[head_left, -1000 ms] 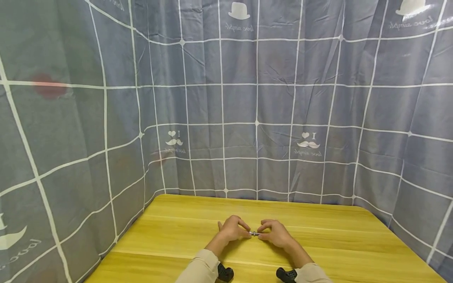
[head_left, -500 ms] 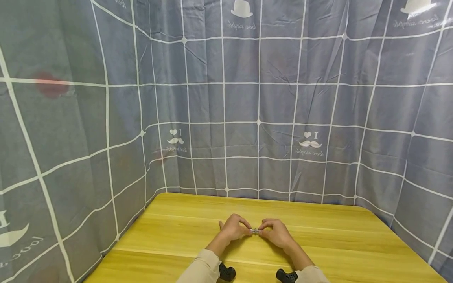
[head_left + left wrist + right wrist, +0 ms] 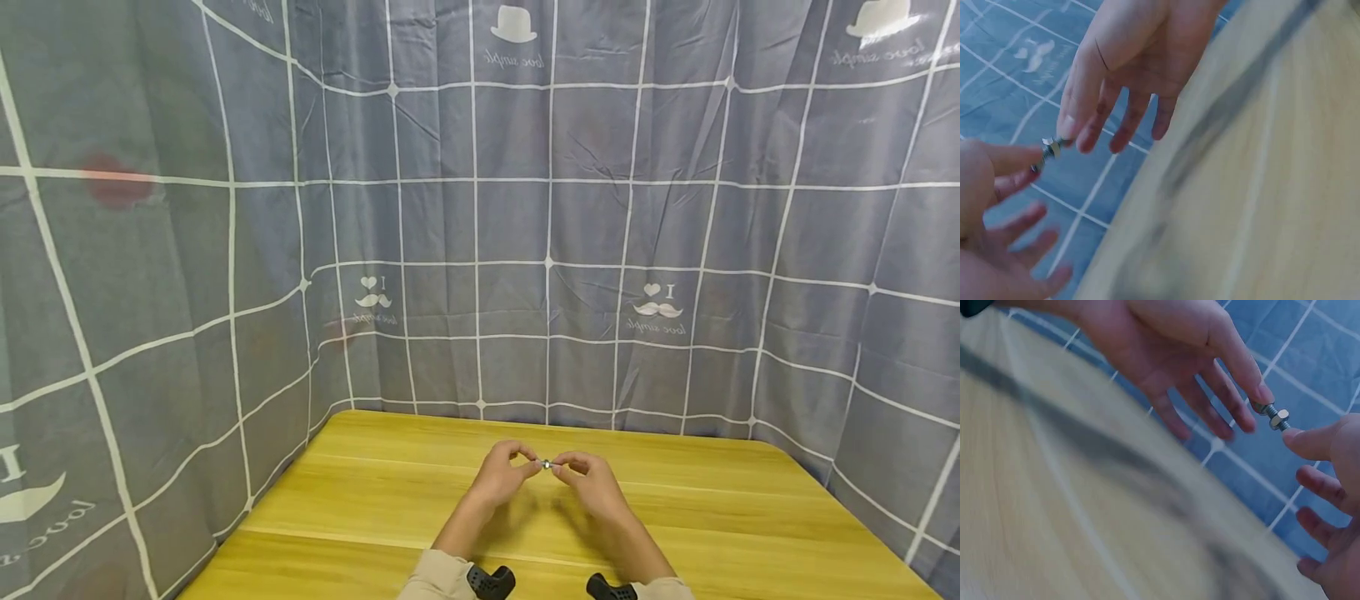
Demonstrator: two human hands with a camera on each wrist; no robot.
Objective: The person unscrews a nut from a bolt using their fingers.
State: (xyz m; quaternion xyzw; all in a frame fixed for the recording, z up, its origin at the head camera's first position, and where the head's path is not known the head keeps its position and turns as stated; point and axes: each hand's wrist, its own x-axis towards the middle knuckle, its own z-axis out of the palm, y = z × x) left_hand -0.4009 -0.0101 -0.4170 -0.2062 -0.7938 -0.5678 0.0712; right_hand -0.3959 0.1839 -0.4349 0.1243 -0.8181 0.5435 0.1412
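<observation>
A small metal bolt with a hex nut on its shank is held between both hands, above the table. My left hand pinches one end, where the bolt's head partly shows beside the thumb in the right wrist view. My right hand pinches the opposite, threaded end between thumb and index finger. In the left wrist view the nut stands between the two sets of fingertips. The other fingers of both hands are loosely spread. The fingertips hide both ends of the bolt.
The yellow wood-grain table lies beneath the hands, which cast shadows on it. A grey curtain with white grid lines hangs behind and to the sides. Black wrist devices sit by both cuffs.
Both hands have risen in the head view with the bolt, moving slightly right, and their shadows now lie apart from them. The pinch of each hand on the bolt continues.
</observation>
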